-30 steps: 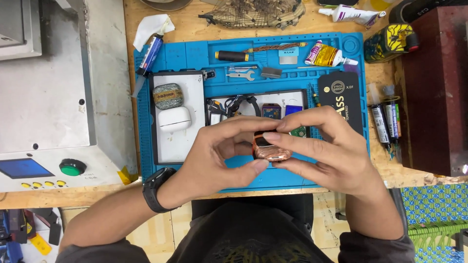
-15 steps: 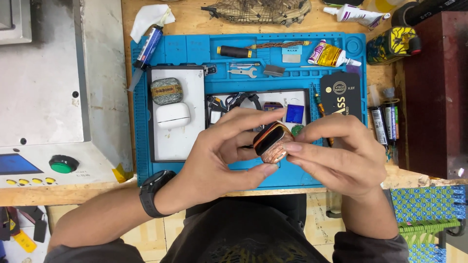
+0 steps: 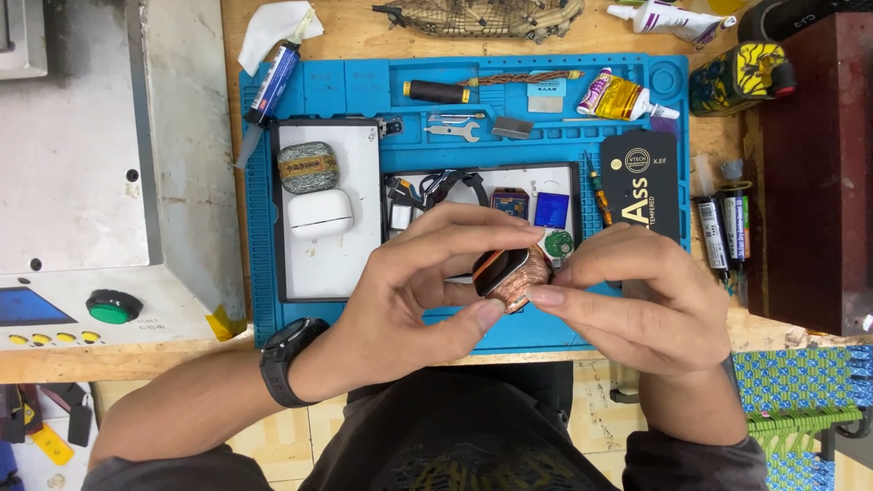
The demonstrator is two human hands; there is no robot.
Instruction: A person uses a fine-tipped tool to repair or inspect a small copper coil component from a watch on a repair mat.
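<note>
At frame centre, the left hand and right hand pinch a small copper-coloured watch body above the blue mat; its white tray holds a white earbud case; a black rectangular package lies right.

A big blue mat lies on the wooden worktop. On it sit a white tray, a small white case, a grey pouch, a little wrench and a yellow tube. A green button sits on the grey machine at the left.
</note>
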